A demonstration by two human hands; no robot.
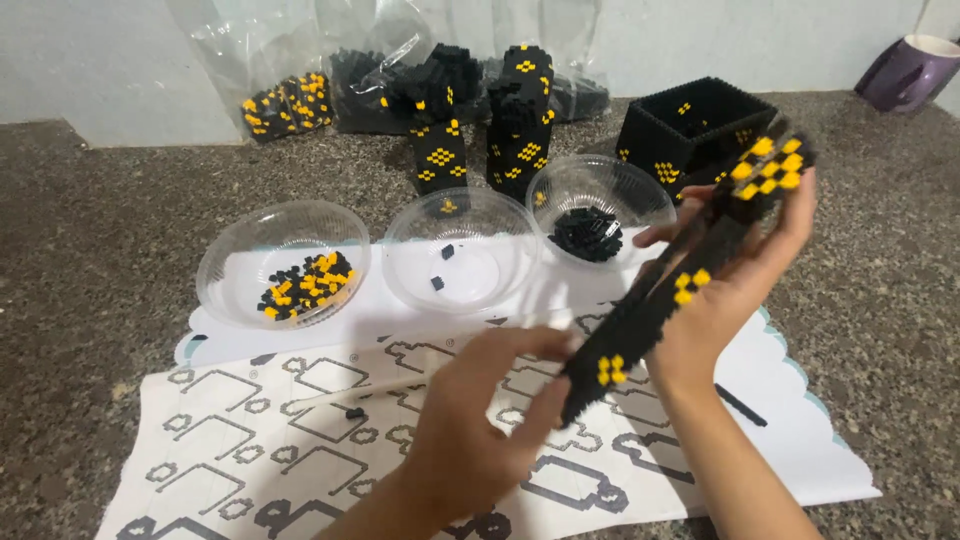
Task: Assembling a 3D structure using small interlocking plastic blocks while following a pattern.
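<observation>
Speckled grey stone makes up the surface (90, 250), with a pale wall behind it. At centre right of the frame the right hand (735, 290) grips a long black-and-yellow brick panel (680, 290), fingers curled around its upper part, holding it tilted above the surface. The left hand (475, 415), at lower centre, pinches the panel's lower end between thumb and fingers. Under both hands lies an instruction sheet (280, 440) printed with grey outlines. Beyond it stand three clear bowls: the left bowl (283, 262) with black and yellow bricks, the middle bowl (462, 250) nearly bare, the right bowl (600, 205) with black bricks. Behind them rise two brick towers (520, 120), an open brick box (690, 125) and plastic bags (290, 60); a purple mug (915, 72) sits at upper right.
</observation>
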